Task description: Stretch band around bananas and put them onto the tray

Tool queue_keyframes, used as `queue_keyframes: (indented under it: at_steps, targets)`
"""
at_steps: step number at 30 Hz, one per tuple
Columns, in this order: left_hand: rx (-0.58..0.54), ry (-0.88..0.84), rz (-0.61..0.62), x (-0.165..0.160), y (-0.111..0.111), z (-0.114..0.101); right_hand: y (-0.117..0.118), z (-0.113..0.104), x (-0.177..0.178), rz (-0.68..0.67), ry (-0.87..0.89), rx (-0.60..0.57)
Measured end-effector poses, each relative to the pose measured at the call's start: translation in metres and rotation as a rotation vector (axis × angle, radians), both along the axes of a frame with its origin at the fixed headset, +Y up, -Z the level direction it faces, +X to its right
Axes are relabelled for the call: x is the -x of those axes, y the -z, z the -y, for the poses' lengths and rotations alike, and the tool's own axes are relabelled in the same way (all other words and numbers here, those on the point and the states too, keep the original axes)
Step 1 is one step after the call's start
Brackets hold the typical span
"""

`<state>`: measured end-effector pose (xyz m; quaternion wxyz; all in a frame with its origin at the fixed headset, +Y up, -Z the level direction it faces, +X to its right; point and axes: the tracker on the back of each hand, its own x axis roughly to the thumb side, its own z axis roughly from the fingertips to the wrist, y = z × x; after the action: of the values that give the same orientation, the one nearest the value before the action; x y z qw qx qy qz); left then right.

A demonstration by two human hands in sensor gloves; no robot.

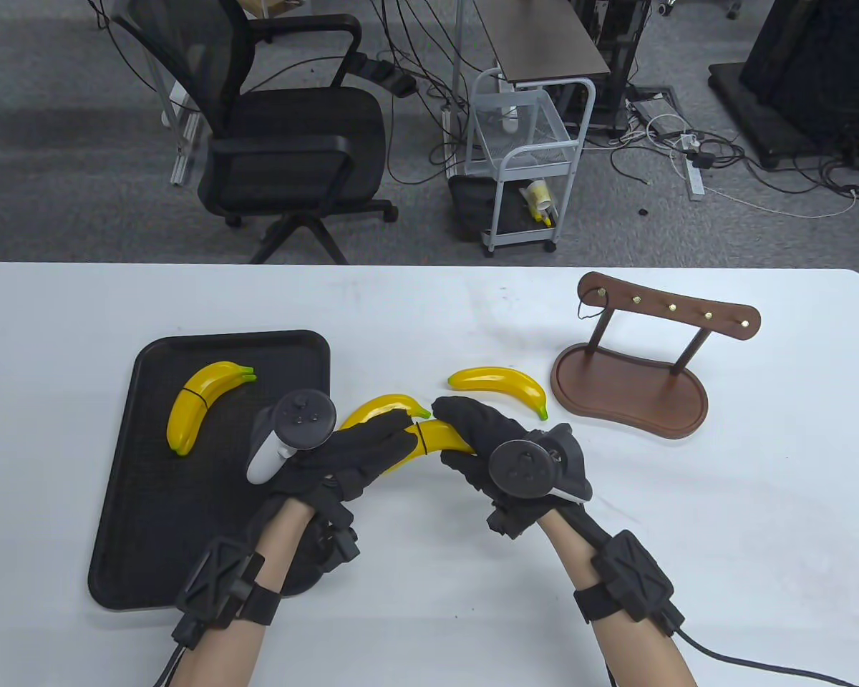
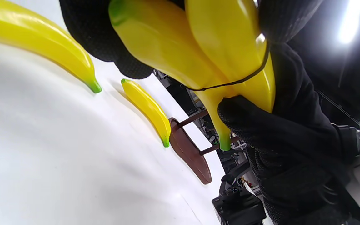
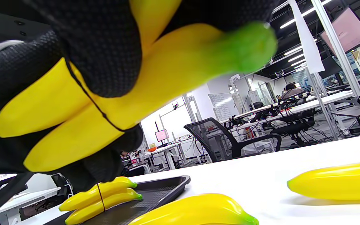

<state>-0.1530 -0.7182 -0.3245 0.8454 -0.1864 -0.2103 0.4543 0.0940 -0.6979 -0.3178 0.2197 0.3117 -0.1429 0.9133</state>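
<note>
Just right of the tray (image 1: 150,458), both hands, left (image 1: 351,458) and right (image 1: 483,444), curl around a banana pair (image 1: 437,436) held off the tabletop (image 1: 687,537), seemingly steadying it while the band (image 1: 423,438) seats.

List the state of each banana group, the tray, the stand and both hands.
Held banana pair: banded, lifted in both hands.
Tray pair: banded, lying on tray.
Two loose bananas: unbanded, on table.
Stand: upright.
Left hand: gripping pair.
Right hand: gripping pair.
</note>
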Motion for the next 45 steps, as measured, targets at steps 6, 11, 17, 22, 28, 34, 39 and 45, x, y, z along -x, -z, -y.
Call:
queue_keyframes:
  at_steps: [6,11,17,22,28,34,39,45]
  targets:
    - [-0.149,0.052,-0.058,0.0,-0.006,-0.016,0.003,-0.003,-0.003,0.028,0.047,0.066]
    - [-0.326,0.169,-0.08,-0.005,-0.014,-0.03,0.006,-0.002,-0.004,0.045,0.042,0.125]
    - [-0.496,0.368,-0.096,-0.016,-0.022,-0.035,0.008,0.0,-0.005,0.072,0.072,0.193]
    - [-0.542,0.473,-0.096,-0.023,-0.025,-0.033,0.011,0.004,-0.005,0.067,0.103,0.249]
    - [-0.545,0.521,-0.094,-0.027,-0.024,-0.028,0.012,0.009,-0.003,0.048,0.093,0.278]
    - [-0.545,0.517,-0.116,-0.027,-0.024,-0.028,0.016,0.016,-0.007,-0.009,0.153,0.343]
    - [-0.548,0.524,-0.152,-0.021,-0.022,-0.029,0.019,0.018,-0.013,-0.02,0.224,0.378]
    - [-0.531,0.512,-0.24,-0.007,-0.018,-0.031,0.023,0.016,-0.024,-0.004,0.316,0.4]
